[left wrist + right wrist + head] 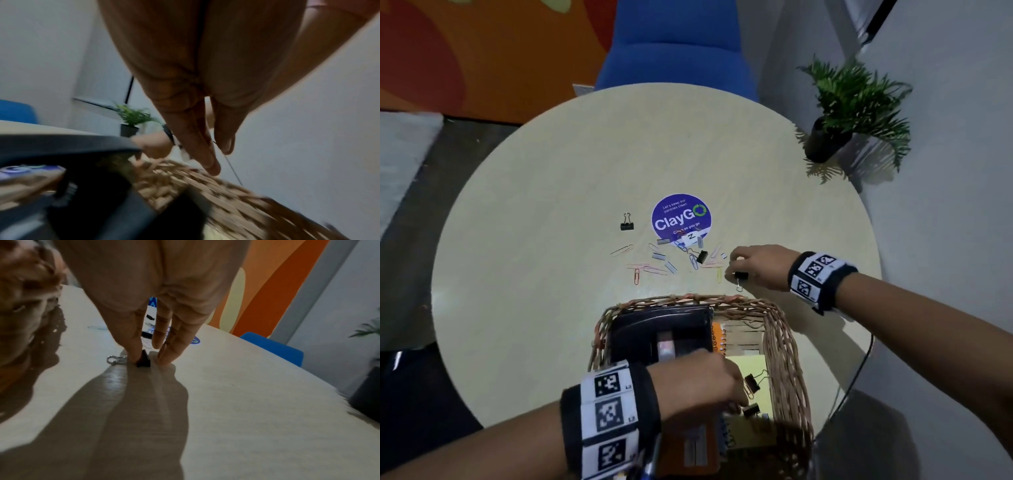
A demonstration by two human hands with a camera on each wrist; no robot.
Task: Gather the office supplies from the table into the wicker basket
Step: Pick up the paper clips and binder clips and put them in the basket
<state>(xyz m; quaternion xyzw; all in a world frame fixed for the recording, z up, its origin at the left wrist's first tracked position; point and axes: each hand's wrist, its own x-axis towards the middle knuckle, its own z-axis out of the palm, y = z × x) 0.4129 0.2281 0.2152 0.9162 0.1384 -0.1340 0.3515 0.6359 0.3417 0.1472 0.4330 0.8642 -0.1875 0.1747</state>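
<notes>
Woven wicker basket (787, 346), smooth, perhaps laminate table (551, 205), metal-handled binder clip (144, 361)

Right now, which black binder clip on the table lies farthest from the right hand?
The binder clip alone left of the purple sticker; the other two lie by the right hand.

The pale cream worktop (551, 192) carries a purple round sticker (681, 216) lettered white, black binder clips (627, 225), and a tan woven wicker basket (787, 356) holding an orange notebook (717, 334).

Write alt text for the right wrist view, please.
The right hand reaches down to a black binder clip on the pale table, fingertips at its sides. Its wire handle lies flat to the left; other supplies are blurred behind.
</notes>
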